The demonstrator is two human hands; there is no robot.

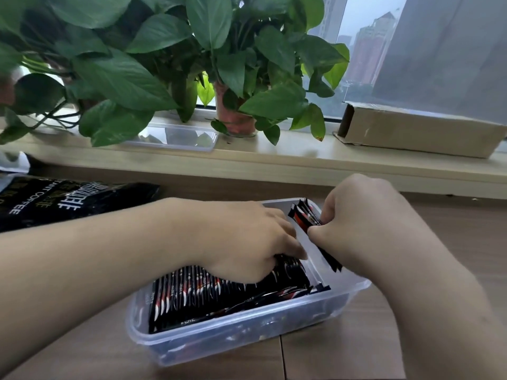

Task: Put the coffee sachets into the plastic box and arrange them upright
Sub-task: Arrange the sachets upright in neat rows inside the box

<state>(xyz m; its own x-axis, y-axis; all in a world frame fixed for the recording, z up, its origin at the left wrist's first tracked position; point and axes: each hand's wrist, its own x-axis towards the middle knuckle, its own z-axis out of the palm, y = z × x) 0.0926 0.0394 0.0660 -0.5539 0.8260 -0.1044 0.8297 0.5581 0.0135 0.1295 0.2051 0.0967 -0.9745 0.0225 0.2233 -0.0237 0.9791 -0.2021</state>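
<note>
At the far left of the worktop (343, 360), the black coffee bag (68, 200) is lying flat, and you cannot tell from here whether any sticks are still waiting inside it. Moving right, your left hand (241, 242) is reaching into the plastic box (247, 341), its fingers bent down over the end of the sachets (219, 300) already packed there; it is gripping their tops and seems to be holding the row back. That row is standing on edge and filling most of the box, though a few sachets along the near side are looking slanted rather than upright. Just right of the row, a bare strip of the box floor is showing between your two hands.

Further right, at the far end of the box, a small bundle (304, 215) of sachets is going in, tilted and not yet seated. Your right hand (365, 223) is pinching it, thumb and curled fingers closed on it from the right.

By the look of it, you are nearing the end: no loose sachets are lying on the worktop. What is left is seating this bundle in the gap and straightening the leaning ones.
</note>
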